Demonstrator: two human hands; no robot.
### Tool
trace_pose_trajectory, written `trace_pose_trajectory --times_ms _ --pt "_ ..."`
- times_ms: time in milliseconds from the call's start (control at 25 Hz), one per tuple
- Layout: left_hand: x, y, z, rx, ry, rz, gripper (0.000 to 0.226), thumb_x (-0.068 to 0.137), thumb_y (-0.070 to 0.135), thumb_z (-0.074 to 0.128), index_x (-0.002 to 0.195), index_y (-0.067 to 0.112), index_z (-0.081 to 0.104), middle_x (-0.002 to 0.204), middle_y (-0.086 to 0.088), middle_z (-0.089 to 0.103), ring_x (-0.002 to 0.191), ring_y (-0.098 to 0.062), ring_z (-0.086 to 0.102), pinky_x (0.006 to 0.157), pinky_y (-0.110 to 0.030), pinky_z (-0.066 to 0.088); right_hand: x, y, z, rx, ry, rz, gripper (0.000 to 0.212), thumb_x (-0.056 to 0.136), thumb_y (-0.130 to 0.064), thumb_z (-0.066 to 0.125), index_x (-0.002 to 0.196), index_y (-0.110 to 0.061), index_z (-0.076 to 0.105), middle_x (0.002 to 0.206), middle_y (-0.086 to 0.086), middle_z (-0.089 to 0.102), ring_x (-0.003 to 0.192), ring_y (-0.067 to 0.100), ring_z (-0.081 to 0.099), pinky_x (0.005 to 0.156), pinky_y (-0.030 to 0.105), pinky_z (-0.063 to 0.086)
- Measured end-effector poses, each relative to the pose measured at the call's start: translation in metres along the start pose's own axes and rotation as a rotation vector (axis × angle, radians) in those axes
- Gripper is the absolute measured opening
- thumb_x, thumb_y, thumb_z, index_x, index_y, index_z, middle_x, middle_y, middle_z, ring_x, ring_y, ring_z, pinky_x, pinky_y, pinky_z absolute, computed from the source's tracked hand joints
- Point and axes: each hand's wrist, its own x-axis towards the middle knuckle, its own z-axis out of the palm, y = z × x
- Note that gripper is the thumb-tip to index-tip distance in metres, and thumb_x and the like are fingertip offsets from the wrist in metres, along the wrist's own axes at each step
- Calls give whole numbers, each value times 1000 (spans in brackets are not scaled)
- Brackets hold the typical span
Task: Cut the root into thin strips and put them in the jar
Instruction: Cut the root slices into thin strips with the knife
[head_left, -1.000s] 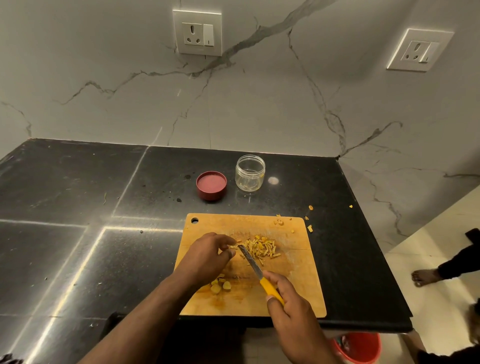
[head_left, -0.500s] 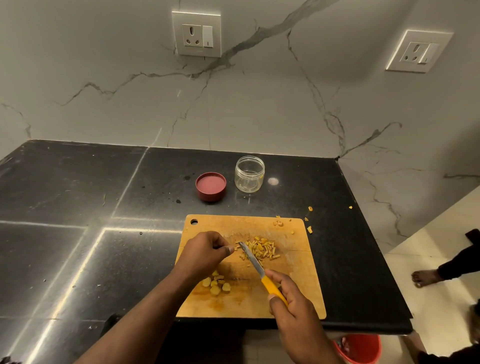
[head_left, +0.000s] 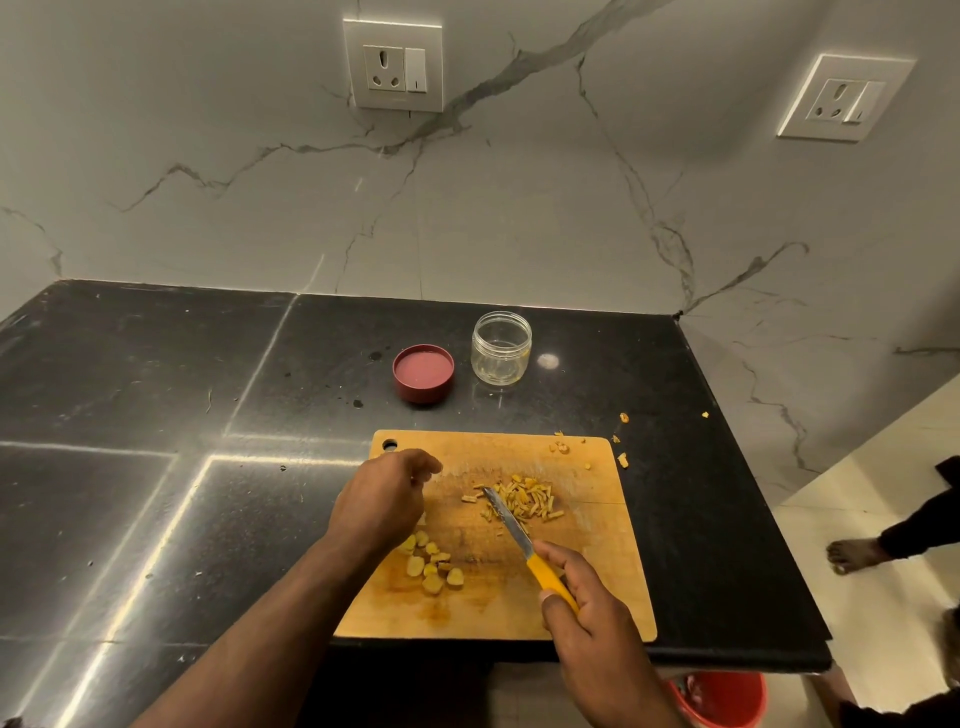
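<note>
Two groups of cut root lie on the wooden cutting board: a loose heap of thin yellow-orange strips toward the far right of the board, and a cluster of thicker pale-yellow slices nearer the front left. Several small scraps lie at the board's far right corner and on the black countertop beyond it. Behind the board, near the marble wall, the clear jar stands upright and uncapped, with only a few pale bits visible at its bottom; its red lid rests just to its left, inner face up. The left hand reaches in from the lower left and hovers over the left part of the board, knuckles upward, fingers curled loosely inward toward the thumb; whether anything is held between the fingertips cannot be told. The right hand enters from the bottom edge with fingers wrapped around the yellow handle of a knife, index finger extended along the top. The serrated blade slants up and to the left, its tip at the near-left edge of the strip heap and touching the strips. A red bucket sits on the floor below the counter's right end.
</note>
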Motion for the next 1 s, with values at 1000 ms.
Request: trace_pose_trajectory --times_ms 1000 --pt "-2 -29 -12 161 -214 -54 30 94 14 67 121 26 68 119 2 65 103 -13 61 87 -25 54 -1 1 5 -3 -42 14 39 100 -18 50 120 -51 52 78 -2 60 56 1 51 53 20 40"
